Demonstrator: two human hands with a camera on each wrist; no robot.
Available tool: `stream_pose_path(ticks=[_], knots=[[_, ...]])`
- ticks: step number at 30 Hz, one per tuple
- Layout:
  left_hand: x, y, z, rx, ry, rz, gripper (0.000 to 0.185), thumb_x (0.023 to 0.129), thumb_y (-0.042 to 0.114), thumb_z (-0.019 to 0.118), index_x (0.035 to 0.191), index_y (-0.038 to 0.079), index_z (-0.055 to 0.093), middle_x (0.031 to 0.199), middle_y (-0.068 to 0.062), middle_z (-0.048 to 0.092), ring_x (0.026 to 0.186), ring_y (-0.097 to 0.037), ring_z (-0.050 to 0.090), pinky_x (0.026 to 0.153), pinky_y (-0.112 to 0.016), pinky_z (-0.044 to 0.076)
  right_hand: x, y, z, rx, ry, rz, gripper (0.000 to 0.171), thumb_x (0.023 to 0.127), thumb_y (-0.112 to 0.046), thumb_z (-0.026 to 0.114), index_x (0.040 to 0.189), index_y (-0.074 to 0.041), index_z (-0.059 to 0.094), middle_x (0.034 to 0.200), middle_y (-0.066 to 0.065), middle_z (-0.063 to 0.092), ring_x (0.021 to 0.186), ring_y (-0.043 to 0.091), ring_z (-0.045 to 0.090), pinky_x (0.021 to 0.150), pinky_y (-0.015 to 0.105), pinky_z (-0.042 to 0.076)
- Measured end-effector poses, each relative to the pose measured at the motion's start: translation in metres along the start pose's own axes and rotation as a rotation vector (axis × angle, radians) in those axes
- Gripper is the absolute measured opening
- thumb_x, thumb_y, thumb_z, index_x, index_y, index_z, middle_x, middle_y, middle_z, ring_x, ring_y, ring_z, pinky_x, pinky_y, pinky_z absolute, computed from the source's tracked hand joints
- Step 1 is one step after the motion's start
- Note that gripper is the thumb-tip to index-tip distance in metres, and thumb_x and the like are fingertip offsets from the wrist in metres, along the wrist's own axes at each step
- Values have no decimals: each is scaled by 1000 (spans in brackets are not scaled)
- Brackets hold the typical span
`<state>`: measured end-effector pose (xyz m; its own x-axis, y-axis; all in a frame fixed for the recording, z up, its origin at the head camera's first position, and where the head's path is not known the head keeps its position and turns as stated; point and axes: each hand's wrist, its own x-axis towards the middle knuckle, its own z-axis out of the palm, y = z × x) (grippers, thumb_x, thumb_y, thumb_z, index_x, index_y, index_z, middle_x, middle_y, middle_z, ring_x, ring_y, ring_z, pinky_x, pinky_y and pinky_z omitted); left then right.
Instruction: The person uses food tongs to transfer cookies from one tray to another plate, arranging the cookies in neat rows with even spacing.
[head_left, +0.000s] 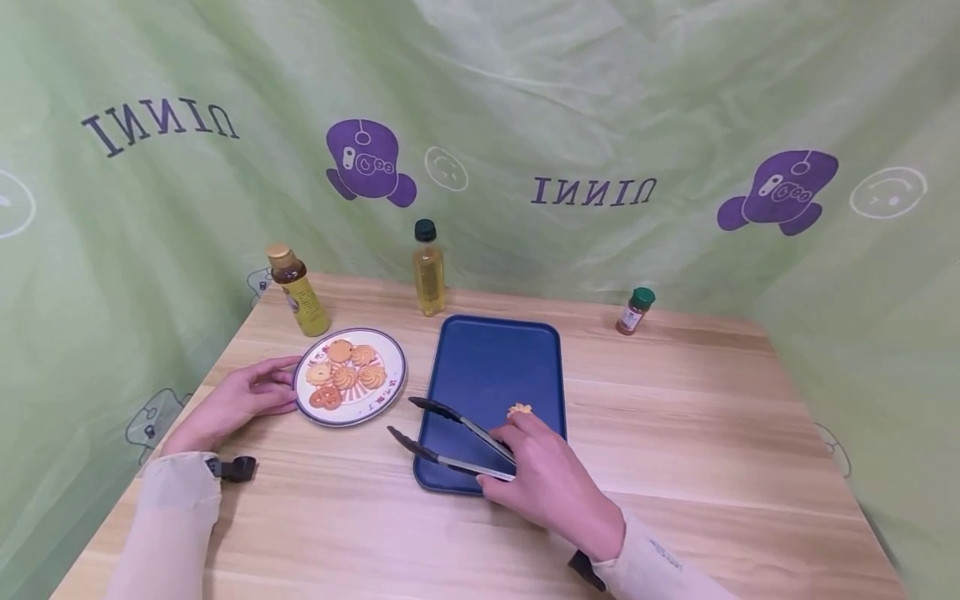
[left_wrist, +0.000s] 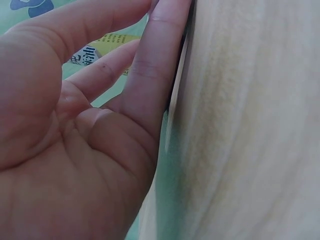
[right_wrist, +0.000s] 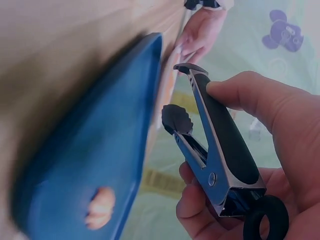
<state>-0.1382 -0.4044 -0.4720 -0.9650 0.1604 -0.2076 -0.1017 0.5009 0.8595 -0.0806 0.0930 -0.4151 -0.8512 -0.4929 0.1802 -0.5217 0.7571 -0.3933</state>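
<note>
The right hand point(head_left: 551, 479) holds the tongs point(head_left: 457, 437), their tips apart over the blue tray point(head_left: 487, 367), where one cookie point(head_left: 519, 409) lies. The left hand point(head_left: 240, 398), fingers straight, touches the cookie plate point(head_left: 390, 392). A hard squeeze could crumble a cookie.

Glossy steel tongs point(head_left: 457, 440) with matt black grips; smooth blue plastic tray point(head_left: 487, 367); pale wood-grain table point(head_left: 675, 433).
</note>
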Motion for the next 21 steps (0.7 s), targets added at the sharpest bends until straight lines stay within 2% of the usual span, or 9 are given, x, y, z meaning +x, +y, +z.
stream_pose_path(ticks=[3,6,12,14,16,21], knots=[[0,0,1,-12,-2,-1,75,110,17,73,174,1,36,160,-34,58,113,5,75,98,-15,63,-12,10,-2,-15,7,46,45,83,-33,95,118,-7,82,113,3,75,104,18,71,90,39,67],[0,1,1,-2,1,-8,77,110,19,74,174,2,35,160,-33,58,112,5,74,97,-13,61,-22,17,-6,-20,2,107,49,83,-35,97,121,-7,82,111,2,75,102,18,70,90,39,66],[1,-1,0,3,-7,-12,76,111,21,73,174,3,35,164,-33,55,113,5,74,98,-14,62,-42,28,-18,-3,28,233,49,79,-34,99,120,-11,83,109,-2,73,96,11,64,79,28,60],[2,-1,0,-10,-14,-10,75,111,19,72,174,2,35,163,-33,56,114,5,74,98,-16,63,-49,31,-23,6,43,268,48,78,-32,99,119,-12,83,105,-4,72,91,8,59,73,24,54],[2,-1,0,-23,-19,-8,75,111,17,72,174,1,34,159,-34,59,114,4,75,98,-18,65,-55,35,-27,9,68,287,46,78,-30,99,117,-13,83,103,-5,71,88,8,56,70,23,49],[1,0,0,-16,-15,-7,75,111,17,71,174,1,34,155,-34,61,113,5,74,98,-19,65,-68,46,-29,-25,137,294,45,76,-29,98,114,-11,83,100,-5,70,85,7,53,67,22,46]])
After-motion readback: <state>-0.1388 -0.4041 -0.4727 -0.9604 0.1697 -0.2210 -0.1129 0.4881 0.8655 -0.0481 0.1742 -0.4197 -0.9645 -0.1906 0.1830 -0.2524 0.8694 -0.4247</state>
